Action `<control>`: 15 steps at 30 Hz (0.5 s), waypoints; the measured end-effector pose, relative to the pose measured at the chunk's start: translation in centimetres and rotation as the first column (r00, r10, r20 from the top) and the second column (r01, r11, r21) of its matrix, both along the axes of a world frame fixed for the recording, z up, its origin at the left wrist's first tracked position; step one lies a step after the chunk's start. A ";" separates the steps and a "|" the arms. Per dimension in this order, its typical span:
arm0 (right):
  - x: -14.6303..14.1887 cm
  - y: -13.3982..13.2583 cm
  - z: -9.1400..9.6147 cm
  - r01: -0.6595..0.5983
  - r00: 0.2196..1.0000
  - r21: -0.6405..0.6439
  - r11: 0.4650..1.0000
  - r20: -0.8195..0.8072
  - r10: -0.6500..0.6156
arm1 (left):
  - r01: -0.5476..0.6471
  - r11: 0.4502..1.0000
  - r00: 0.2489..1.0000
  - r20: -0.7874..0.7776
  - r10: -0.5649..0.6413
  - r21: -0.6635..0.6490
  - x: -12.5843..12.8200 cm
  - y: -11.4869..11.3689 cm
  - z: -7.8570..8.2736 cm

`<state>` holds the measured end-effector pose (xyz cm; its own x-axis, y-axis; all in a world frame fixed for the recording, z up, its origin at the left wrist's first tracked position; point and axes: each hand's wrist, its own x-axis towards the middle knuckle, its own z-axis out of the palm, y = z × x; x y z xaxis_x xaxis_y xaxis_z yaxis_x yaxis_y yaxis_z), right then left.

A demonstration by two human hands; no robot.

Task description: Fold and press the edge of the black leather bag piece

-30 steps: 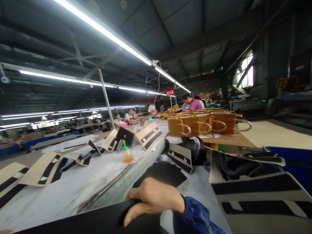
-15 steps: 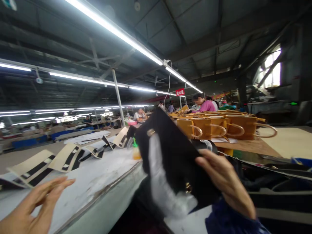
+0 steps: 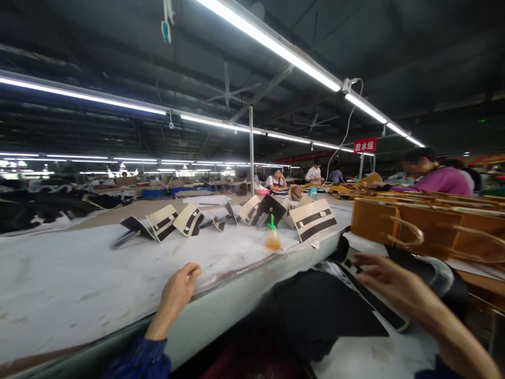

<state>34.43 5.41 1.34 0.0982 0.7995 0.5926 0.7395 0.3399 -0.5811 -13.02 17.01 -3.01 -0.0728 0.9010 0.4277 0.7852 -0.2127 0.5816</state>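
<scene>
Lower centre of frame: left hand [image 3: 179, 287] rests loosely curled on the edge of the white-covered table [image 3: 79, 284], holding nothing. Right hand [image 3: 394, 284], lower right, fingers spread, hovers over a black-and-cream striped panel [image 3: 379, 302] beside a black sheet [image 3: 323, 310]; contact unclear due to blur. Mid-frame: small orange bottle [image 3: 272, 238], more striped panels [image 3: 311, 220]. Right edge: tan bags [image 3: 434, 231].
</scene>
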 end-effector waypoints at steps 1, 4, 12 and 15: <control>-0.4 0.7 -1.1 -0.089 0.993 -0.101 0.991 0.061 0.096 | 0.013 1.000 1.000 0.002 -0.013 -0.016 0.1 0.2 -0.5; -3.0 3.2 -5.1 -0.178 0.949 -0.319 0.931 0.192 0.248 | 0.038 0.998 0.999 0.020 -0.037 -0.052 0.0 0.3 -1.3; -7.2 5.6 -9.7 -0.100 0.888 -0.456 0.884 0.359 0.285 | 0.072 0.995 0.997 0.028 -0.071 -0.062 -0.4 -0.4 -1.1; -6.4 5.8 -8.7 -0.151 0.887 -0.490 0.859 0.316 0.337 | 0.069 0.996 0.998 0.000 -0.069 -0.061 -0.3 -0.3 -1.3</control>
